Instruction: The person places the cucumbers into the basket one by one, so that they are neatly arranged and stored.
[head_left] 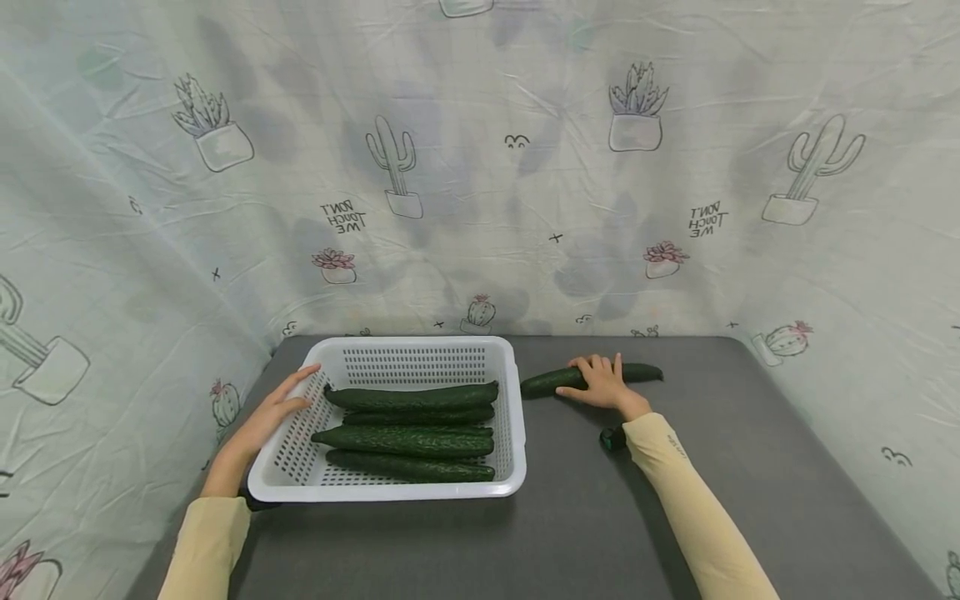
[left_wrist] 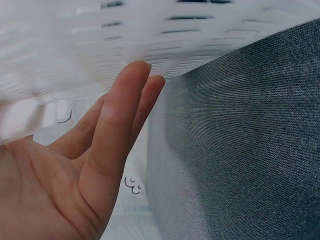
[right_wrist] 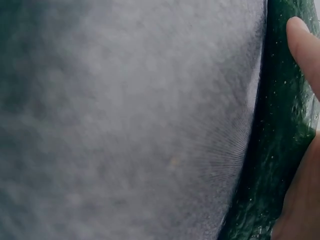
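In the head view, my left hand [head_left: 262, 425] holds the left rim of a white plastic basket [head_left: 517, 417]. Some of its fingers [left_wrist: 117, 115] lie nearly straight against the slotted outer wall below the rim, as the left wrist view shows. Several dark green cucumbers [head_left: 416, 440] lie lengthwise inside the basket. To the right of it, my right hand [head_left: 603, 386] grips another cucumber [head_left: 641, 372] around its middle, fingers over the top and thumb on the near side. This cucumber's left tip is right at the basket's wall. The right wrist view shows its bumpy skin close up.
Grey cloth covers the table [head_left: 570, 525] under the basket and the single cucumber. A pale curtain [head_left: 480, 167] printed with cacti and potted plants hangs behind the table and along both sides. A dark wrist camera [head_left: 612, 438] sits below the right wrist.
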